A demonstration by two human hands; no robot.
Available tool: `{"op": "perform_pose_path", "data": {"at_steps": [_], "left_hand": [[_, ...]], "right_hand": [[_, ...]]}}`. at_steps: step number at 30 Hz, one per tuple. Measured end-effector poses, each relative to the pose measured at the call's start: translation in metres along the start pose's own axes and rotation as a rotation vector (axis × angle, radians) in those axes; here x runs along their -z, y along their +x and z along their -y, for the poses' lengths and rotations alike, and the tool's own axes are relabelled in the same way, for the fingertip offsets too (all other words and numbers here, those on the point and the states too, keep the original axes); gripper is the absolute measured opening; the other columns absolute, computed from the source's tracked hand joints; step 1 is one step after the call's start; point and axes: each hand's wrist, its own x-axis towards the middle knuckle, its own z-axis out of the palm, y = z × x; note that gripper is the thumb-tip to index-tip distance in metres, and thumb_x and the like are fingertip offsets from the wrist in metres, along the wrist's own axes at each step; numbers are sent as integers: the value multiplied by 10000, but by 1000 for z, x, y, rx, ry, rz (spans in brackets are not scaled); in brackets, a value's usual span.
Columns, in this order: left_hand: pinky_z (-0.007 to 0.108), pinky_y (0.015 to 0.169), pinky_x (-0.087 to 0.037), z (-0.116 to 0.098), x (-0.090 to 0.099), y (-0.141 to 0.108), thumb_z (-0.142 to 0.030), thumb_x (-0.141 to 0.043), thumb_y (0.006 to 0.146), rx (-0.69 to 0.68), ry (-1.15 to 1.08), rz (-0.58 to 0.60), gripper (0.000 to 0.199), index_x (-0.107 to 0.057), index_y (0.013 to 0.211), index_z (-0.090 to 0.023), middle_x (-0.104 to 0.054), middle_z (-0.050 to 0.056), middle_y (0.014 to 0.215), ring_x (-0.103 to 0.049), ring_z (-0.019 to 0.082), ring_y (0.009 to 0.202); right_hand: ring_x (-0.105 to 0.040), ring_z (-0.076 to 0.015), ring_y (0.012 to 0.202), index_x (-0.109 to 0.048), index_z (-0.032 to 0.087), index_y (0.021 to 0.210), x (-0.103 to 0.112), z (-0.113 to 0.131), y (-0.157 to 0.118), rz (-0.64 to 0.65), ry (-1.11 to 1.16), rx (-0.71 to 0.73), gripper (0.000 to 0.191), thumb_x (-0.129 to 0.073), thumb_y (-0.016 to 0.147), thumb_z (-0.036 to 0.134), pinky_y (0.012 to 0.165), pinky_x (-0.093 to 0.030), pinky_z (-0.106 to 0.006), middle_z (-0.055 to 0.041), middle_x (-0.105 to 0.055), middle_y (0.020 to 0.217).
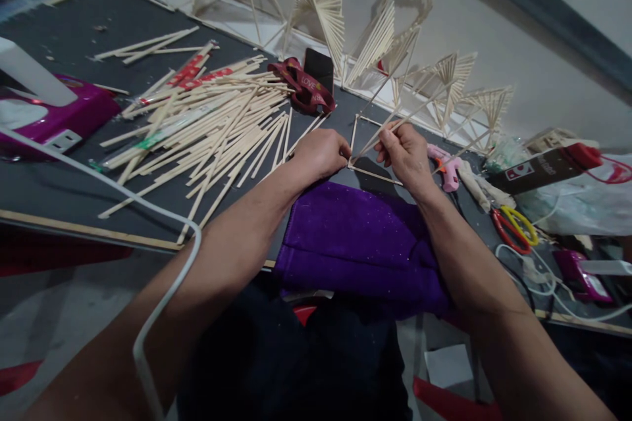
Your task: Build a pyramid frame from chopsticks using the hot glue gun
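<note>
A small frame of thin wooden sticks (pixel 375 174) lies on the dark table. At its near left corner is my left hand (pixel 323 151), its fingers curled together; whatever is between the fingertips is too small to make out. My right hand (pixel 403 148) pinches thin sticks (pixel 368 145) that slant down to the same corner. Just in front of both hands a purple cloth (pixel 360 243) covers the table edge. A large pile of loose sticks (pixel 237 125) is spread to the left of my left hand.
Stick models (pixel 320 13) line the wall. A dark red ribbon (pixel 306 89) lies beside a phone (pixel 319 69). To the right are a pink glue gun (pixel 447 168), scissors (pixel 511 230) and a bottle (pixel 548 168). A white cable (pixel 148 207) crosses my left forearm.
</note>
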Motion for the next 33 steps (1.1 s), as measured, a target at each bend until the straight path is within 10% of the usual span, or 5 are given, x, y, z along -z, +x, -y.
{"op": "perform_pose_path", "data": {"at_steps": [13,20,33], "left_hand": [[363,700,-469,-1,-2,-1,-146,-873,669,0,27,-34,154,-861,754,-274,-680,50,646,-662,255,704],[381,888,-528,-23,17,-10,-175,-716,861,69,234,165,363,-852,1195,-223,-824,98,1062,-743,292,1054],[399,851,-507,-26,18,-9,-191,-727,869,92,232,179,333,-864,1172,-212,-823,119,1085,-734,310,1058]], "right_hand": [[-541,-58,503,-651,216,757,0,-3,-2,56,-13,57,571,-678,884,772,462,-423,-222,0,-664,775],[-519,-70,480,-647,206,807,0,-8,0,108,-25,48,633,-662,843,839,448,-405,-226,10,-653,689],[-618,-87,589,-651,201,890,7,-7,7,287,43,30,616,-659,868,816,547,-534,-231,-11,-683,754]]}}
